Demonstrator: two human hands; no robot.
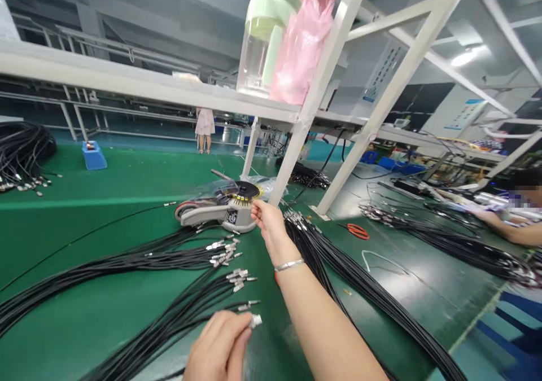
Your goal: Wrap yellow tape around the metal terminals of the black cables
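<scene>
My left hand (222, 344) is closed in a pinch around a cable end with a whitish connector (256, 320) that sticks out past the fingertips. Farther forward, my right hand (267, 218) reaches to the edge of a grey dispenser (241, 217) with a black round top and yellow tabs around its rim. Its fingers are pressed together; whatever is between them is too small to tell. Bundles of black cables (169, 257) with metallic and white ends lie left of my hands, and another black cable bundle (359, 285) runs beneath and right of my right forearm.
White shelf posts (292, 169) rise behind the dispenser. The shelf holds a green-lidded bottle (262, 42) and a pink bag (302, 53). Orange-handled scissors (358, 231) lie right of the posts. A blue holder (94, 155) stands far left. A co-worker's arm (508, 228) rests at right.
</scene>
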